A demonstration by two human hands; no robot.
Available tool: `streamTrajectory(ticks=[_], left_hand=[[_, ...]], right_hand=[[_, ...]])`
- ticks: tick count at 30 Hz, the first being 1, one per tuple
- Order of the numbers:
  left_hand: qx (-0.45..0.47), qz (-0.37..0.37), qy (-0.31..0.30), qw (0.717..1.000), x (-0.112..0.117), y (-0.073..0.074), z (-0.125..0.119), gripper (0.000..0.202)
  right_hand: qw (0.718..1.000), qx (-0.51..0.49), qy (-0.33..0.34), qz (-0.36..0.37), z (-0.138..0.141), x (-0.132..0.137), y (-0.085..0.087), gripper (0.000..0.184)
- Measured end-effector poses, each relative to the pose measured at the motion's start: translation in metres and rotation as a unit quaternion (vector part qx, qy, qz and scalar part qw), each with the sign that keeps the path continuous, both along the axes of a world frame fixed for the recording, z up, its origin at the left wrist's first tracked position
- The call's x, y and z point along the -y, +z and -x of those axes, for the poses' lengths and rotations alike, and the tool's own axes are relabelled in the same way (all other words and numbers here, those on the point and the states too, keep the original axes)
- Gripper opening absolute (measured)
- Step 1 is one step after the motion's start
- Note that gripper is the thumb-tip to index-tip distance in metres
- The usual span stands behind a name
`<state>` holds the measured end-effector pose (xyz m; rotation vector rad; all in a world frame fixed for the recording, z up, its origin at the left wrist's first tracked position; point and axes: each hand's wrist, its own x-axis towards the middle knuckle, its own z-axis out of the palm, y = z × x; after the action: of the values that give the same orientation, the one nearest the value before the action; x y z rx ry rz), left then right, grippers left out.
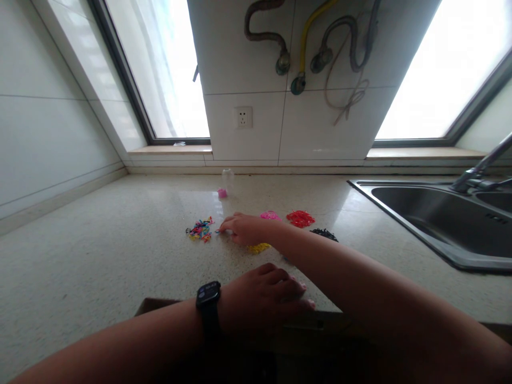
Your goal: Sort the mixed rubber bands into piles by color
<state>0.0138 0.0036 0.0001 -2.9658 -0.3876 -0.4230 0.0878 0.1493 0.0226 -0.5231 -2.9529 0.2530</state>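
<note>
My right hand [242, 229] reaches left across the counter, thumb and forefinger pinched at a small blue rubber band [217, 231]. Just left of the fingertips lies a mixed pile of coloured rubber bands [200, 230]. Sorted piles sit around that hand and forearm: pink bands [271, 215], red bands [301, 218], black bands [325, 233] and yellow bands [258, 248]. The forearm partly covers some of them, and a bit of blue shows under it. My left hand [266, 296], with a black watch at the wrist, rests at the counter's front edge, fingers loosely stretched out and holding nothing visible.
A clear small bottle [228, 180] stands near the back wall beside a pink cap [222, 193]. At the right is a steel sink [400, 197] with a faucet [476, 173]. Hoses [303, 48] and a socket [244, 117] are on the wall.
</note>
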Motion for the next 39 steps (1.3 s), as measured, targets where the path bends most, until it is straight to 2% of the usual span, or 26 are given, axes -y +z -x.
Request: streamTrajectory(ticks=[8, 29, 39], left_hand=[[0.002, 0.0, -0.003, 1.0, -0.001, -0.004, 0.0, 0.039], [0.001, 0.002, -0.003, 1.0, 0.0, 0.001, 0.0, 0.039], [0.011, -0.006, -0.003, 1.0, -0.001, -0.002, 0.0, 0.04]], right_hand=[[1.0, -0.02, -0.016, 0.01, -0.003, 0.004, 0.006, 0.052], [0.996, -0.072, -0.004, 0.042, -0.009, -0.001, 0.002, 0.053], [0.987, -0.137, -0.023, 0.08, -0.026, -0.001, 0.005, 0.05]])
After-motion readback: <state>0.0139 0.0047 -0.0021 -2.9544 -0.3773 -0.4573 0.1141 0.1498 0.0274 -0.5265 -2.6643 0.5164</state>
